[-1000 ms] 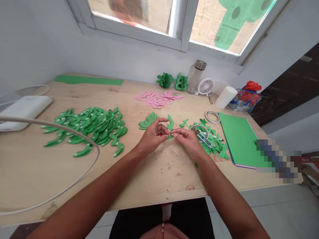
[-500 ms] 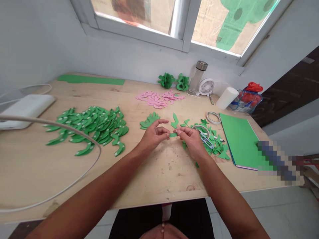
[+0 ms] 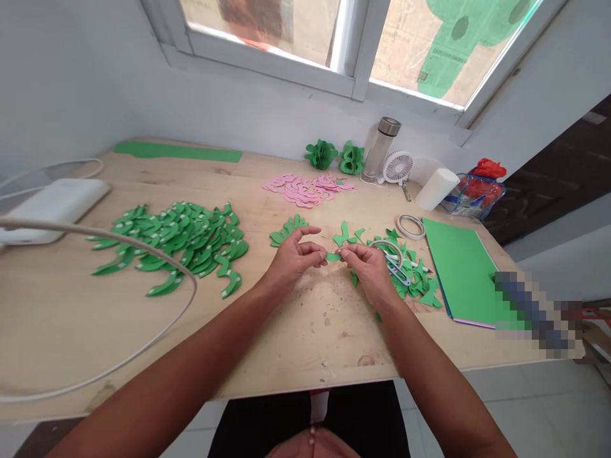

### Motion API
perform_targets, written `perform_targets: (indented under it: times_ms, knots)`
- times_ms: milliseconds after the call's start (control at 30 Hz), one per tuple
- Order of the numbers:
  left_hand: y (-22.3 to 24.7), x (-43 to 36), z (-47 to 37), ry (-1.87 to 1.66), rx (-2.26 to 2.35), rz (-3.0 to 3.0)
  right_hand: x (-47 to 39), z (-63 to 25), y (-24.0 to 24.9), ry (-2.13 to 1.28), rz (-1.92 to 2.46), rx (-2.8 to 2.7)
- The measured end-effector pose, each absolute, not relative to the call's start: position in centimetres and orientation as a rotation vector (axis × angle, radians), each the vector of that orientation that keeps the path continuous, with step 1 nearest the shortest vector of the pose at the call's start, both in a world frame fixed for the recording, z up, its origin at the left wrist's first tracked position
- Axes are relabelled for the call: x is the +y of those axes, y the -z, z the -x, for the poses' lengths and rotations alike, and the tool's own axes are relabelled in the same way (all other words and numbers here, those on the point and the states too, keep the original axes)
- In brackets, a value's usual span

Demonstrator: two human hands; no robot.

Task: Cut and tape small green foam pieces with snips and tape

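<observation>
Between my two hands a small green paper cutout [image 3: 333, 257] is stretched above the table. My left hand [image 3: 300, 253] pinches its left end between thumb and fingers, the index finger raised. At the other end my right hand [image 3: 366, 261] pinches the cutout with thumb and fingertips. Just beyond my left hand lies a leafy green paper shape [image 3: 289, 230]. A loose green paper piece [image 3: 343, 233] rests behind my fingers. Close to my right hand are a blue-grey cutter [image 3: 397, 270] and a heap of green paper scraps [image 3: 420, 283].
On the left is a large pile of green paper pieces [image 3: 181, 238] with white tabs, a cable [image 3: 157, 251] arching before it. Pink cutouts [image 3: 305, 189] lie further back. A tape roll [image 3: 410, 226] and green paper sheets [image 3: 458, 270] are at right, a glass bottle [image 3: 382, 149] behind.
The loose green piece behind my fingers has shifted and now lies at a different angle. Both hands keep their pinch on the cutout. The view has moved slightly.
</observation>
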State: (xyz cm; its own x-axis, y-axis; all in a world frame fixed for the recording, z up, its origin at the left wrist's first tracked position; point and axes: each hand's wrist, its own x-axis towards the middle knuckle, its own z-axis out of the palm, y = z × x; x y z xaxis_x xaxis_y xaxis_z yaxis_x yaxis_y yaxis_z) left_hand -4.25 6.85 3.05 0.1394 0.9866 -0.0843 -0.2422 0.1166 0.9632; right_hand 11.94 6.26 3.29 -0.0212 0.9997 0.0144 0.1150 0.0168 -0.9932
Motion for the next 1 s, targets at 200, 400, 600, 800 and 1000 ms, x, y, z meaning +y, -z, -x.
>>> perform_targets:
  times_ms: [200, 400, 600, 800, 1000]
  knots:
    - [-3.12, 6.73, 4.2, -1.162, 0.982, -1.007, 6.32, -11.99, -3.14, -1.145, 1.264, -1.339]
    - [-3.29, 6.7, 4.25, -1.147, 1.004, -1.018, 6.47, -12.13, -2.64, -1.009, 1.248, -1.448]
    - [-3.03, 6.83, 4.33, -1.067, 1.01, -1.045, 6.27, -12.25, -2.78, -0.496, 1.306, -1.697]
    - [-3.1, 6.7, 4.31, -1.062, 1.018, -1.062, 5.95, -12.16, -2.86, -0.171, 1.255, -1.871]
    - [-3.62, 6.53, 4.43, -1.003, 0.974, -1.041, 6.07, -12.09, -2.5, -0.02, 1.16, -1.985]
